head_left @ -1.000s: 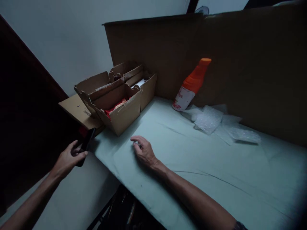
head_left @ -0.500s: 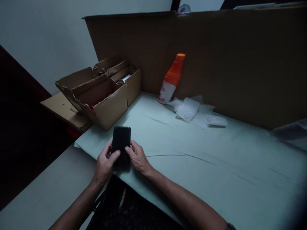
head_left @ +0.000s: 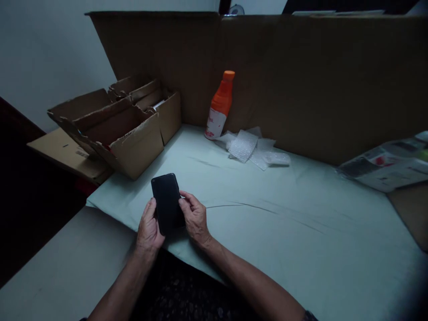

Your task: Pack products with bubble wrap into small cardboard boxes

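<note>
A black phone (head_left: 166,203) with a dark screen is held in both hands above the near edge of the pale green tabletop (head_left: 301,223). My left hand (head_left: 149,225) grips its left side from below. My right hand (head_left: 194,217) grips its right side, thumb lying on the phone's edge. Both hands are closed round the phone.
Two open cardboard boxes (head_left: 127,129) stand at the table's left corner, with a flat carton (head_left: 63,154) beside them. An orange-capped bottle (head_left: 219,107) leans against a tall cardboard screen (head_left: 301,80). Bubble wrap pieces (head_left: 250,147) lie near it. A plastic packet (head_left: 384,167) lies at the right.
My left hand brought the phone from the left, off the table, to the table's near edge. My right hand left the tabletop and took hold of the phone too.
</note>
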### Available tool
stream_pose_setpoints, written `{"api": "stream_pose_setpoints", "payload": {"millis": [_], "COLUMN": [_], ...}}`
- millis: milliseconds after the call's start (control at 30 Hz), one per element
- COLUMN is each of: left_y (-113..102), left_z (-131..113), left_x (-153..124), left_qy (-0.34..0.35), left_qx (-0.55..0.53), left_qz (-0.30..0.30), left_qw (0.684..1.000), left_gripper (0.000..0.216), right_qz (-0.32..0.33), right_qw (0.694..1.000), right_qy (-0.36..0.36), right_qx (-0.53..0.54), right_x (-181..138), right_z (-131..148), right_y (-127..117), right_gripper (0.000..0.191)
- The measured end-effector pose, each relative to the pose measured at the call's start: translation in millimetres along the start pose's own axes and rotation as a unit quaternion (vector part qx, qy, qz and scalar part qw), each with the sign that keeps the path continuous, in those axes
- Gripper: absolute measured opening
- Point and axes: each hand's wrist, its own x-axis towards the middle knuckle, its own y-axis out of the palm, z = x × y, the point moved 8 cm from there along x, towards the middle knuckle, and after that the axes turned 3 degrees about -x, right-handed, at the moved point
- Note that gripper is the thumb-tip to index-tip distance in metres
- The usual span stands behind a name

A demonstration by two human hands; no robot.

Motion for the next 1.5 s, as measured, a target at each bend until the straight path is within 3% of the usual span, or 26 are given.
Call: {"api": "stream_pose_setpoints", "payload": {"millis": [200, 400, 567, 833, 1067, 1300, 1500], "left_y": [13, 15, 17, 7, -7, -53, -97], "left_z": [-3, 11, 14, 13, 2, -33, -117], "left_x": [-10, -15, -25, -37, -39, -29, -3], "left_qy": [0.024, -0.006, -0.011, -0.008, 0.003, 0.046, 0.17], "left_qx": [-0.011, 0.01, 0.039, 0.071, 0.081, 0.083, 0.08], "left_qz": [0.024, 0.034, 0.051, 0.044, 0.016, -0.075, -0.164], "left_qw": [0.999, 0.999, 0.998, 0.996, 0.997, 0.993, 0.968], "left_gripper": [0.03, 0.045, 0.043, 0.048, 0.049, 0.041, 0.013], "right_qz": [0.011, 0.032, 0.039, 0.057, 0.094, 0.137, 0.101], "right_qw": [1.0, 0.996, 0.992, 0.991, 0.989, 0.985, 0.99], "right_qy": [-0.025, 0.045, 0.077, 0.081, 0.088, 0.098, 0.101], "right_qx": [-0.01, 0.075, 0.088, 0.094, 0.073, 0.049, 0.006], "right_x": [-10, -38, -58, -74, -77, -70, -54], "right_z": [10, 9, 10, 9, 6, -8, -10], "right_y": [-13, -23, -33, -37, -24, -6, -22], "right_gripper": [0.039, 0.058, 0.06, 0.054, 0.06, 0.063, 0.058]}}
